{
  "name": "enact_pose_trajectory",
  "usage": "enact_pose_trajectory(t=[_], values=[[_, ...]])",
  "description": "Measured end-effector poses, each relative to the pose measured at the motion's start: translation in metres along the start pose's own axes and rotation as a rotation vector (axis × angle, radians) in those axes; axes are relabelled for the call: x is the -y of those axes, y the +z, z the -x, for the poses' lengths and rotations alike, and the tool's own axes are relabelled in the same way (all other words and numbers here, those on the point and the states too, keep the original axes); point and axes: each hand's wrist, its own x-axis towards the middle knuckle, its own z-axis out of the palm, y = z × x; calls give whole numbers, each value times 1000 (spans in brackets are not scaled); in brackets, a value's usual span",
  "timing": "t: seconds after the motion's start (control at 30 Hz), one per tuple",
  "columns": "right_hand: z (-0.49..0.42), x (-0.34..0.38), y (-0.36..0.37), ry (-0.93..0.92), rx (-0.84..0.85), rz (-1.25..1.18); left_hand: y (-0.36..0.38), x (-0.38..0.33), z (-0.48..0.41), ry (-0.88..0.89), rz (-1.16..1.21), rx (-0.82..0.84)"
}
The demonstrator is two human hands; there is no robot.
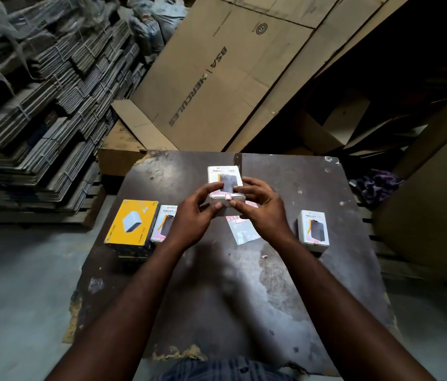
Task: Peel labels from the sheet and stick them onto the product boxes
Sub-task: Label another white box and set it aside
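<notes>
Both hands clasp 1 white box (224,177) between them over the middle of the table (293,270). The left hand (196,213) curls round the box's left side, thumb up on the printed face and forefinger bent under the near edge. The right hand (262,209) mirrors it on the right side, thumb on top and forefinger laid along the near edge. The 2 forefinger tips nearly meet there, just below a small red-bordered label (227,196) that sits on the box's near edge. Both forearms reach in from the bottom of the view and converge, wrists bent slightly inward. Whether the box's far end rests on the table cannot be told.

A label sheet (244,231) lies flat on the table, partly hidden under the right hand. A second white box (163,225) lies to the left, behind the left wrist, touching a yellow box (131,222). A third white box (313,228) lies well to the right of the right wrist. A paper scrap (264,256) lies near the sheet. Behind the table leans a cardboard sheet (216,86); flattened cartons (38,111) are stacked at left.
</notes>
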Motion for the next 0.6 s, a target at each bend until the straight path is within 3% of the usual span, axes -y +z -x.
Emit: enact_pose_trajectory(t=[0.23,0.4,0.6], values=[[-6,9,-4,87,135,4,3,2,0,-6,13,-113],[-4,17,6,78,8,54,5,-1,-2,16,-44,-124],[-3,15,6,25,-4,116,2,-3,-3,-15,-57,-98]])
